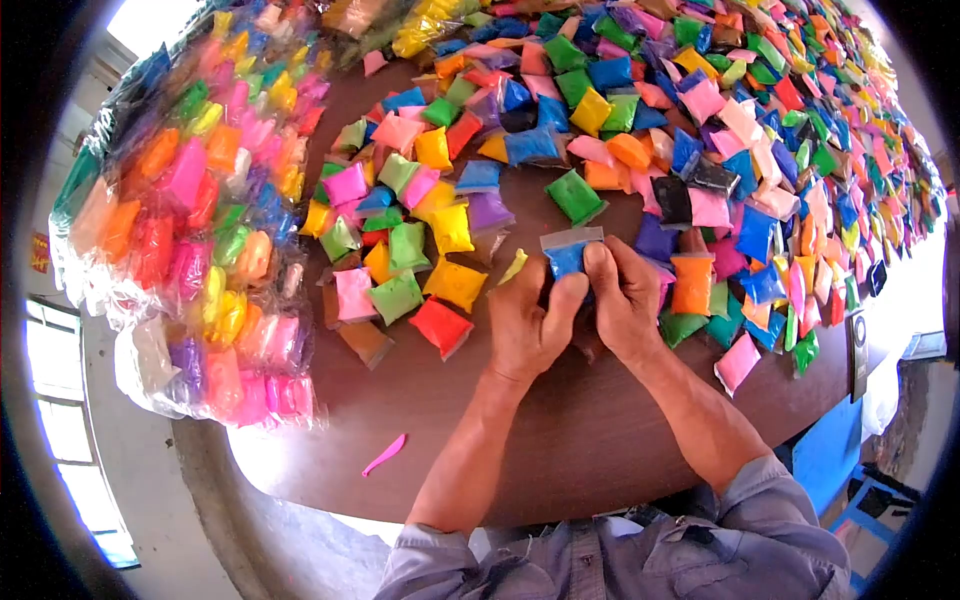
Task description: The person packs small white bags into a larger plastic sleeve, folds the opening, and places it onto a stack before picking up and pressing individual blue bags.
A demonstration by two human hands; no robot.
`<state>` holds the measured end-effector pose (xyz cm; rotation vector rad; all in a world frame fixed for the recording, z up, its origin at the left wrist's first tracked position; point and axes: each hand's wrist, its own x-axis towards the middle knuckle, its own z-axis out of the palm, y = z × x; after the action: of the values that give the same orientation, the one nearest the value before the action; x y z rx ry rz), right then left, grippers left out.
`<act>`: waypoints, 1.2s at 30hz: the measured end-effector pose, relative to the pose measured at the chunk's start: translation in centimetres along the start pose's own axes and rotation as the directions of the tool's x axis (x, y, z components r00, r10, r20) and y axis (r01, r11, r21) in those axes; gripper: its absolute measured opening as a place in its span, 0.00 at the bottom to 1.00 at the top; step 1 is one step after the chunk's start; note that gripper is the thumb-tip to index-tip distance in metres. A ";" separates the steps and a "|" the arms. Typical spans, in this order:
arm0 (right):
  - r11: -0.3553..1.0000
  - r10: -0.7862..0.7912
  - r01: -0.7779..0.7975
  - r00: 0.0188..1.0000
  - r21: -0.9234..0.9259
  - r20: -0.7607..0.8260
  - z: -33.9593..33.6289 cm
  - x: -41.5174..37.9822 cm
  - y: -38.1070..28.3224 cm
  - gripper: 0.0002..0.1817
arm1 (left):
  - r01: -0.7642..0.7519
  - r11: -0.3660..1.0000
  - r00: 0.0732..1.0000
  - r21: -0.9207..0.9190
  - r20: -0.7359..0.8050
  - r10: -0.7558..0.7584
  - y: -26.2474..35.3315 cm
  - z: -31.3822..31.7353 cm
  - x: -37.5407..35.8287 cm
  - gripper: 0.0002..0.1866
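Note:
Both hands meet over the brown table (400, 400), closed on one small clear bag of blue material (567, 258). My left hand (532, 318) grips the bag's left side, with the thumb over its front. From the right, my right hand (622, 295) pinches it, thumb on top. The bag's clear top edge points away from me; its lower part is hidden by the fingers. A thin yellow piece (514, 266) shows beside my left hand's knuckles. Just beyond lies a green packet (576, 198), and an orange packet (692, 284) lies right of my right hand.
Many coloured packets (640, 110) cover the table's far and right parts. Large clear bags of coloured packets (190, 230) stand at the left. A pink plastic tool (385, 455) lies near the front edge. A blue chair (870, 515) is at the lower right.

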<state>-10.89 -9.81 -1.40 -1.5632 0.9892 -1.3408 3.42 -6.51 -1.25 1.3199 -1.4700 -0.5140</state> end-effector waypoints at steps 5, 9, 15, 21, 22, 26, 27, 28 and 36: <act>0.998 -0.026 0.027 0.999 -0.053 0.020 0.1 0.1 0.1 0.15 | 0.129 0.968 0.986 -0.215 -0.078 -0.149 0.2 -0.2 0.8 0.15; 1.000 0.023 -0.024 1.000 0.019 0.021 0.3 0.2 0.2 0.14 | 0.013 0.998 0.991 -0.054 -0.134 -0.020 -0.2 0.0 0.8 0.16; 1.000 -0.012 0.012 1.000 -0.022 -0.001 0.3 0.2 -0.5 0.11 | 0.051 0.999 0.991 -0.019 -0.122 -0.053 0.6 0.1 0.5 0.15; 0.999 -0.039 0.039 0.998 -0.006 -0.047 0.2 0.1 0.3 0.10 | 0.106 0.987 0.994 -0.117 0.047 -0.101 1.4 -0.2 0.7 0.17; 0.999 -0.037 0.036 0.998 -0.008 -0.048 0.1 0.2 0.3 0.10 | 0.108 0.987 0.993 -0.119 0.049 -0.103 1.0 0.0 0.6 0.17; 0.990 0.048 -0.048 0.999 0.129 0.006 0.1 0.2 0.3 0.11 | -0.007 0.999 0.999 -0.048 -0.039 0.005 -0.9 0.4 0.5 0.19; 0.978 0.060 -0.063 0.998 0.198 0.020 0.3 0.2 0.3 0.12 | -0.043 0.999 0.998 -0.013 -0.053 0.042 -0.9 0.2 0.6 0.19; 0.978 0.062 -0.064 0.998 0.198 0.019 0.2 0.2 0.3 0.12 | -0.042 0.999 0.998 -0.014 -0.051 0.041 -0.8 0.0 0.6 0.19; 0.997 -0.069 0.071 0.997 -0.041 0.038 0.0 0.4 -0.1 0.09 | 0.223 0.911 0.972 -0.347 0.003 -0.236 1.0 -0.7 1.2 0.18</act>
<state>-10.89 -10.14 -1.17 -1.6623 0.9538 -1.3422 3.75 -7.07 0.26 1.2159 -1.1327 -0.8554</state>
